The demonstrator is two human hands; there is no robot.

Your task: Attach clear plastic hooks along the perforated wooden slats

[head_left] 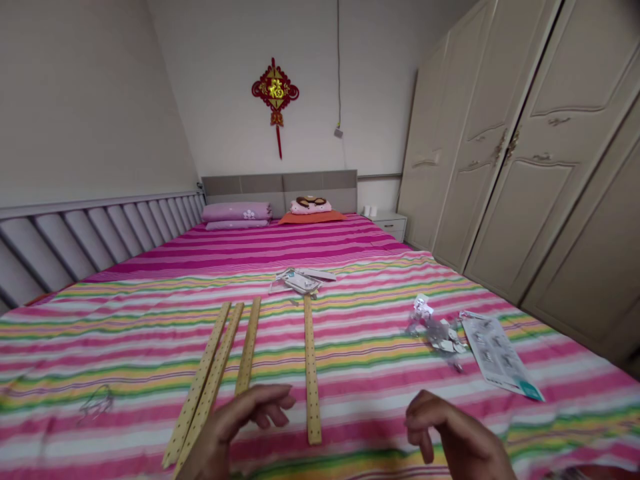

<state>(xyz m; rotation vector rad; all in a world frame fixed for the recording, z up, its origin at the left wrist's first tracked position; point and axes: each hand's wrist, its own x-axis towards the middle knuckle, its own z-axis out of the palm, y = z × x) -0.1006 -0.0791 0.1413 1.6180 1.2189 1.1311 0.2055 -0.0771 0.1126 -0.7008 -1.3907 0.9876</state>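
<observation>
My left hand hovers over the striped bedsheet, fingers loosely bent and apart, holding nothing visible. Below and behind it lie long pale wooden strips with rows of small holes: an outer one, a second close beside it, and a third partly hidden by the hand. Another wooden strip lies alone, pointing away from me, between my two hands. On the right, my right hand is raised above the sheet with its fingers loosely curled and nothing seen in them.
A heap of packaging and thin flat pieces lies beyond the strips. To the right are small clear plastic bags and bits and a blister-style card. Thin wire-like loops rest at left. Wardrobe and bed rail flank the bed.
</observation>
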